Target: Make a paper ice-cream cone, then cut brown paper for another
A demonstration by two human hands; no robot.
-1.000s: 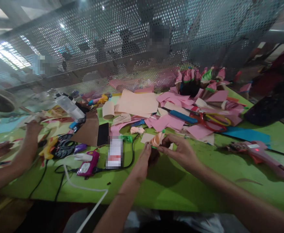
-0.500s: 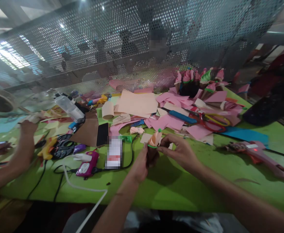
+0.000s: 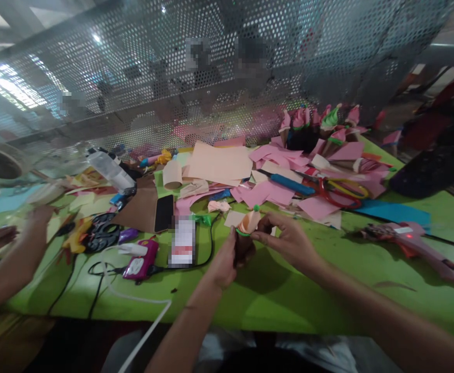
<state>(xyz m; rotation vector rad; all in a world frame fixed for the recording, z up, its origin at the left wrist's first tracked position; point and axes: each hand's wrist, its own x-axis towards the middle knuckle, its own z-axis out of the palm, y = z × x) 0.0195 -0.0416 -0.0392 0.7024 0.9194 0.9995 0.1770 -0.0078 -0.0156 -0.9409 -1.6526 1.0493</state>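
Orange and cream, a swirled cone (image 3: 249, 223) is held above the bench (image 3: 308, 308), in from its near edge, wrapped low by the left hand (image 3: 224, 264) and pinched at the side by the right hand (image 3: 289, 239); room is left between that hand and a pink glue gun (image 3: 413, 238), paper scraps (image 3: 267, 192) being strewn toward the far edge

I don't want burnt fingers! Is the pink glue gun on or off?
On, it seems: a red light glows on the glue gun.

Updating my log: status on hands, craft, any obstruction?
Left hand holding ice-cream cone craft. Right hand at its swirl. Green ball on top. Pink paper scraps beyond, not blocking.
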